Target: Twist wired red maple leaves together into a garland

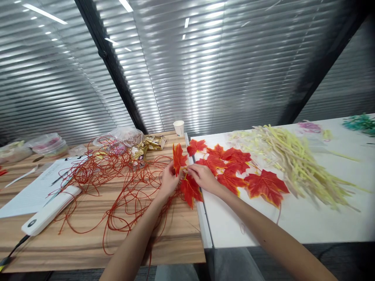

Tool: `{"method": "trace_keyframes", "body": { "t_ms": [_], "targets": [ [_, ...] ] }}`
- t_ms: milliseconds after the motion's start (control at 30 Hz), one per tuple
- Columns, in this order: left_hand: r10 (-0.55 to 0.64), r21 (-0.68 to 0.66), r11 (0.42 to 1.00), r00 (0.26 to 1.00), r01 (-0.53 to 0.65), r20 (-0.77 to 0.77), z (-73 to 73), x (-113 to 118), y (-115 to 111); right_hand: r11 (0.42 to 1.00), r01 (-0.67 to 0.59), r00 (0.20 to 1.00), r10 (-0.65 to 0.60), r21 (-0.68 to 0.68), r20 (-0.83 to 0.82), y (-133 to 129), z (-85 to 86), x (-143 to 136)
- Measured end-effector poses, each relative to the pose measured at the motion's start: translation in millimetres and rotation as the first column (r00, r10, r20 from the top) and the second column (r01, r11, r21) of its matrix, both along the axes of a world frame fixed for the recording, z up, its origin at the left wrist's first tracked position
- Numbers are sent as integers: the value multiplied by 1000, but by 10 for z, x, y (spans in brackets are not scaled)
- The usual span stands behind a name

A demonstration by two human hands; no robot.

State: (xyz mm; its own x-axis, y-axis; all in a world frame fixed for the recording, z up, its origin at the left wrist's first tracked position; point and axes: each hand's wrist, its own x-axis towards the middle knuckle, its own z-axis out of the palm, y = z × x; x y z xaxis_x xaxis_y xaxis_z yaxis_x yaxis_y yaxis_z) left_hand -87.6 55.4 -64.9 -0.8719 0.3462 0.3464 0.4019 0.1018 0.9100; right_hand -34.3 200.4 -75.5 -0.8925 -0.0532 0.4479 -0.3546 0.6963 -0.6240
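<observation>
My left hand is closed on an upright artificial maple leaf, red with yellow edges. Close beside it, the fingers of my right hand are pinched together at the leaf stems; what exactly lies between the fingertips is too small to tell. Just below both hands hangs a second red maple leaf, over the seam between the two tables. A loose tangle of thin red cord spreads left of my hands and runs under my left forearm. To the right lie several more red maple leaves.
The wooden table meets a white table. On the left are a white corded device, a clipboard with paper and plastic tubs. Gold wrappers and a paper cup stand behind. Yellow fuzzy stems lie right.
</observation>
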Motion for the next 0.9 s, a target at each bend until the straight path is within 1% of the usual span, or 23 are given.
{"method": "trace_keyframes", "body": {
  "t_ms": [200,367,467,600,667,767,900],
  "targets": [
    [-46,52,998,992,40,121,-18,-2,26,999,23,1000,-23,32,7,-4,-24,5],
    [-82,64,995,986,73,148,-48,-16,30,999,27,1000,-27,37,4,0,-62,-11],
    [-82,48,996,989,77,121,-29,-3,25,999,26,1000,-27,34,7,4,-74,-15],
    [-6,-33,999,1000,6,17,11,19,10,999,21,1000,-21,28,10,9,-66,-7],
    [2,-50,999,1000,-2,-3,19,20,3,999,22,1000,-22,26,9,10,-59,-5],
    [13,-54,998,1000,-15,-26,-1,4,-4,999,17,1000,-17,27,2,9,-48,-4],
    [41,-97,994,999,-44,-33,-58,-28,-14,1000,6,1000,-6,28,0,4,-22,4]
  ]
}}
